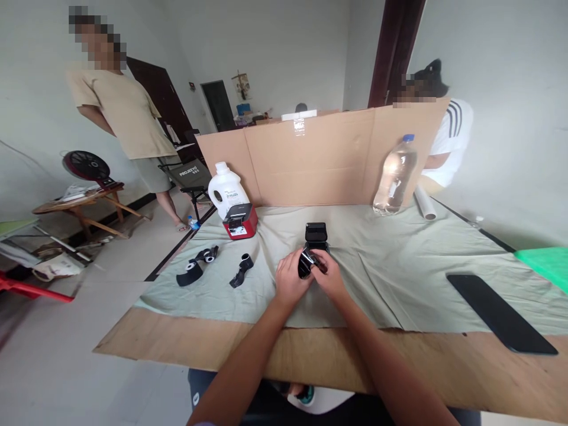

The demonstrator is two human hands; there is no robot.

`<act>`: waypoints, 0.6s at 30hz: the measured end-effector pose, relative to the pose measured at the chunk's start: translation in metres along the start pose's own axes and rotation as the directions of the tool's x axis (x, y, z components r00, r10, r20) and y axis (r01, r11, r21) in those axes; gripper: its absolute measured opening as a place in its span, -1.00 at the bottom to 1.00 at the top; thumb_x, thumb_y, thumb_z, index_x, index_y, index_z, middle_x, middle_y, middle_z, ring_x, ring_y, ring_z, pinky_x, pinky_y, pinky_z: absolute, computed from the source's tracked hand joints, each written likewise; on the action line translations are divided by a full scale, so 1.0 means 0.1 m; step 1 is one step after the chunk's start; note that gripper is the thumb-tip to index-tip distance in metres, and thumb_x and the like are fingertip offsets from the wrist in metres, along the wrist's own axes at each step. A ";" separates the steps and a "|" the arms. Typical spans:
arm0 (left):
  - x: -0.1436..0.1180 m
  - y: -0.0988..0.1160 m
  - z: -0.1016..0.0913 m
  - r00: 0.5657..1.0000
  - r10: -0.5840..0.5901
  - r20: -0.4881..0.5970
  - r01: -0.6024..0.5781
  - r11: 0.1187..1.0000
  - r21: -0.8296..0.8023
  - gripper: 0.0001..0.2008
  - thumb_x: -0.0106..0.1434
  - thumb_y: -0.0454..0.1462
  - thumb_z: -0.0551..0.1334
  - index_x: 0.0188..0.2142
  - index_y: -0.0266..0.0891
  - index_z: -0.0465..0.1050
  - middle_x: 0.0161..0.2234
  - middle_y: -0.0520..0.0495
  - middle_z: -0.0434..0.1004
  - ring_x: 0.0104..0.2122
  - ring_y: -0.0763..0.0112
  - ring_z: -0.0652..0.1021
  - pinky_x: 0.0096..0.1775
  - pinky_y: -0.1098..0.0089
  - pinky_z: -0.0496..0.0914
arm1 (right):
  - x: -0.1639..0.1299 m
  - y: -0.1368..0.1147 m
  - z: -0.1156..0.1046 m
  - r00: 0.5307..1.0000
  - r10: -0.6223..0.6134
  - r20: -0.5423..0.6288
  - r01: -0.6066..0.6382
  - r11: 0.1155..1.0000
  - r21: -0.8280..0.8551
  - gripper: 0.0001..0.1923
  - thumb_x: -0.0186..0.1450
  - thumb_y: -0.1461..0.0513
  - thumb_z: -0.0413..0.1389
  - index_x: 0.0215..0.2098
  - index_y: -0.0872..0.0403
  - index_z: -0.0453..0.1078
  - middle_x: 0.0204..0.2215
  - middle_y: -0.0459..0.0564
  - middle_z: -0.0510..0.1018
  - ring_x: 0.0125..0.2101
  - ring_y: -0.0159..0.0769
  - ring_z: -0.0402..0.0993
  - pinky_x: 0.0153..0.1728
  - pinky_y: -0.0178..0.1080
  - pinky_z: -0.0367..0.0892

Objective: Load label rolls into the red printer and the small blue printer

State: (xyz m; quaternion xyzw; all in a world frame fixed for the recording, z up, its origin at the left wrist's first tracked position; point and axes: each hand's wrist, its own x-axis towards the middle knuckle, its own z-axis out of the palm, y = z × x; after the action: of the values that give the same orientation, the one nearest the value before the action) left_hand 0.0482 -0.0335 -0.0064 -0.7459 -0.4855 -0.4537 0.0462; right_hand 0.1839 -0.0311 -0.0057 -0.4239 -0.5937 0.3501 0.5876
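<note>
Black part (307, 262) half hidden, left hand (290, 281) and right hand (331, 278) grip it together

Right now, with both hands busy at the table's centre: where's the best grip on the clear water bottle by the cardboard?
Probably around the mid-body of the water bottle, coming from the front, the wearer's side. It leans back against the cardboard wall, so the rear is blocked, and a white roll lies close on its right. The body is widest there; the blue cap end is narrow. Both the left hand and right hand are occupied with a small black part.
</note>
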 end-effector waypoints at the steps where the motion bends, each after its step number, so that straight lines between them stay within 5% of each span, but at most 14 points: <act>1: 0.00 0.00 0.00 1.000 -0.010 0.001 0.010 1.000 -0.002 -0.47 0.19 -0.24 0.32 0.16 -0.21 0.35 0.02 -0.22 0.57 0.01 0.12 0.57 0.03 0.16 0.42 | 0.00 -0.01 0.00 1.000 -0.018 -0.005 0.018 0.998 -0.054 -0.62 0.17 0.21 0.11 -0.02 0.04 0.36 -0.15 0.05 0.61 -0.20 -0.21 0.56 -0.17 -0.17 0.45; 8: 0.03 0.02 0.01 0.999 -0.035 -0.004 0.035 0.999 -0.012 -0.60 0.13 -0.38 0.25 0.00 -0.22 0.42 -0.15 -0.17 0.60 -0.13 0.11 0.58 -0.06 0.15 0.39 | -0.03 -0.05 -0.03 0.977 -0.211 -0.041 0.179 0.902 -0.392 -0.63 0.17 0.21 0.17 -0.04 0.05 0.37 -0.17 0.08 0.54 -0.19 -0.15 0.48 -0.14 -0.10 0.43; 14: 0.03 0.05 0.05 0.996 -0.057 0.066 0.059 0.998 -0.020 -0.60 0.20 -0.32 0.28 0.05 -0.23 0.40 -0.08 -0.21 0.59 -0.07 0.08 0.56 -0.06 0.14 0.36 | 0.03 -0.09 -0.14 0.986 -0.154 0.066 0.164 0.815 -0.555 -0.80 0.25 0.23 0.14 -0.15 0.06 0.45 -0.23 0.05 0.58 -0.18 -0.14 0.47 -0.11 -0.12 0.38; 18: 0.02 0.05 0.04 0.984 -0.129 0.124 0.139 0.988 -0.073 -0.39 0.20 -0.15 0.36 0.20 -0.22 0.28 0.04 -0.25 0.55 -0.01 0.03 0.55 -0.02 0.10 0.37 | 0.42 -0.19 -0.29 0.979 -0.026 0.200 0.169 0.648 -0.743 -0.76 0.27 0.31 0.14 -0.09 0.10 0.51 -0.14 0.10 0.63 -0.10 -0.12 0.49 0.00 -0.13 0.31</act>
State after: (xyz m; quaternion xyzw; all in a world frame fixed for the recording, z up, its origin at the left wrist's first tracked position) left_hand 0.0550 -0.0326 -0.0057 -0.7385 -0.5177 -0.4298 -0.0438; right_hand 0.2129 -0.0021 0.0304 -0.5656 -0.7554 0.0741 0.3225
